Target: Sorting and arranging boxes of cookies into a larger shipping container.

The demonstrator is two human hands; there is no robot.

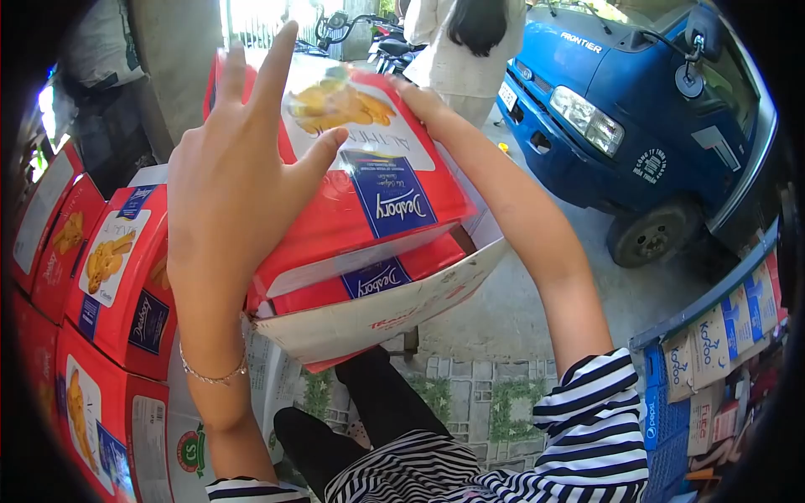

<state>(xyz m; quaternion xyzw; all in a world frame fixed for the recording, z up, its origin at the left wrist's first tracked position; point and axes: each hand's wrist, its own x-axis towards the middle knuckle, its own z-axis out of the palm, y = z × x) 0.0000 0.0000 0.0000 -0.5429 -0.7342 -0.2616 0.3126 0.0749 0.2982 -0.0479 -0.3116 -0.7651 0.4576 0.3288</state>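
A red biscuit box (323, 226), with a picture of golden biscuits and a blue label, sits tilted above an open white carton (360, 327). Another red box (314, 299) shows inside the carton beneath it. My left hand (239, 163) is over the biscuit box's left side, fingers stretched and spread, with the thumb across its top. At the box's far right edge, my right hand (419, 102) grips it; its fingertips are blurred and partly hidden. How firmly the left palm touches the box cannot be seen.
Several red boxes (126, 277) are stacked at my left. A blue truck (579, 92) stands ahead on the right, near a person in white (465, 59) and motorbikes (394, 50). A blue crate (667, 419) and cartons (721, 335) line the right side. Patterned tiles (470, 394) lie below.
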